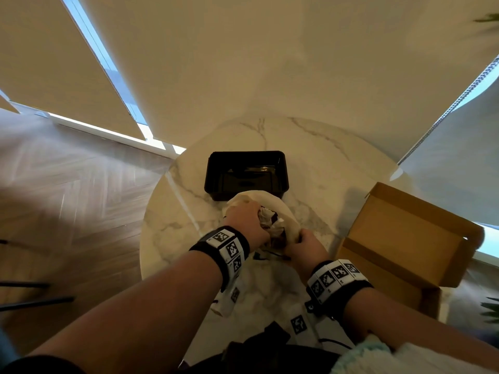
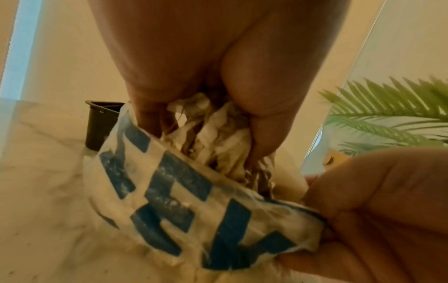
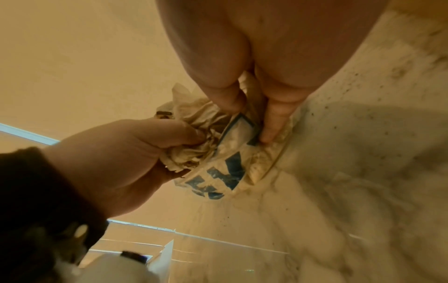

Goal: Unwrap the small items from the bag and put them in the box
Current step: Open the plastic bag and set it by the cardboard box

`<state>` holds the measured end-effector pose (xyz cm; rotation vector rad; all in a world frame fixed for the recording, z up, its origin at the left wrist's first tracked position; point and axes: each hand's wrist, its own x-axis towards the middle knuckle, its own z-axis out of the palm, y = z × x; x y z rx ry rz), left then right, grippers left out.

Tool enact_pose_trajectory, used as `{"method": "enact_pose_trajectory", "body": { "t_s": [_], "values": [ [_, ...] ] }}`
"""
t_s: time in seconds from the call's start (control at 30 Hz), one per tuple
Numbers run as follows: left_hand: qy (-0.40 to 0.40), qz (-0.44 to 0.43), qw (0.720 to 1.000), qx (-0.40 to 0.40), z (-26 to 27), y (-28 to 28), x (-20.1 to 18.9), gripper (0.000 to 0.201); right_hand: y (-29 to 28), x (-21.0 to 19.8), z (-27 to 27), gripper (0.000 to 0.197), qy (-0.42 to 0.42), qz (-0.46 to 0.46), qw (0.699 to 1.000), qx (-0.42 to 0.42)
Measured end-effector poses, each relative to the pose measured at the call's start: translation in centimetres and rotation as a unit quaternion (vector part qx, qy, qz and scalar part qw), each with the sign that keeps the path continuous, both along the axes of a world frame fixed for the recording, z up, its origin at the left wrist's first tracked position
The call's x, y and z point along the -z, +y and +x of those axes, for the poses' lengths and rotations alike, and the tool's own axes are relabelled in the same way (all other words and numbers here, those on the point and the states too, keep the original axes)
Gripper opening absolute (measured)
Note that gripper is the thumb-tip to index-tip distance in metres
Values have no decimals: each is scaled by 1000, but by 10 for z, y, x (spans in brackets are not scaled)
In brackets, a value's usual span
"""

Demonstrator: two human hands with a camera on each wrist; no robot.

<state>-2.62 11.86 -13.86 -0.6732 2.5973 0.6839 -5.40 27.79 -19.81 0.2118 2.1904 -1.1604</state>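
Note:
A cream cloth bag (image 1: 272,202) with blue print (image 2: 174,191) lies mid-table. At its mouth sits a crumpled, white paper-wrapped item (image 1: 266,215). My left hand (image 1: 247,220) grips that paper bundle (image 2: 225,137) between fingers and thumb, partly inside the bag. My right hand (image 1: 305,244) pinches the bag's near edge (image 3: 240,134), fingers curled around the cloth. What the paper wraps is hidden. An open brown cardboard box (image 1: 405,233) stands to the right of the hands, with nothing visible inside it.
A black plastic tub (image 1: 216,171) stands just behind the bag on the round marble table (image 1: 310,147). Cords and tagged straps lie near the table's front edge. Wooden floor lies to the left, and a green plant (image 2: 387,107) stands at the right.

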Motion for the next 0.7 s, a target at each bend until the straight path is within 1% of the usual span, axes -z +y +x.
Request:
{"method": "enact_pose_trajectory", "body": {
  "t_s": [0.1,0.17,0.2,0.23,0.27,0.3,0.33,0.4,0.47,0.53,0.6,0.7],
  "values": [
    [-11,-1,1000,16,-6,4,8,49,-2,-7,3,31,5,5,1000,-6],
    [3,5,1000,24,-14,3,32,56,-1,-14,3,29,4,15,1000,-11],
    [8,11,1000,21,-17,0,41,57,0,-15,3,26,3,18,1000,-12],
    [14,25,999,12,-19,-4,49,53,2,-15,2,24,2,20,1000,-9],
    [20,46,999,5,-17,-8,46,45,3,-13,0,24,2,19,1000,-3],
    [25,63,998,-2,-13,-11,36,38,4,-7,-2,27,0,12,1000,4],
    [38,80,996,-12,-7,-10,16,36,5,2,-6,31,-3,3,1000,15],
    [74,119,990,-34,3,-10,-10,39,10,40,-18,36,-9,-3,1000,21],
    [91,141,985,-47,7,-13,-20,39,13,58,-25,36,-14,-12,1000,23],
    [115,163,979,-48,12,-15,-33,35,11,43,-23,34,-13,-21,999,29],
    [138,176,973,-54,16,-17,-42,33,8,18,-17,32,-10,-23,999,30],
    [171,200,962,-73,22,-18,-53,34,8,7,-16,33,-11,-30,999,27]
  ]
}}
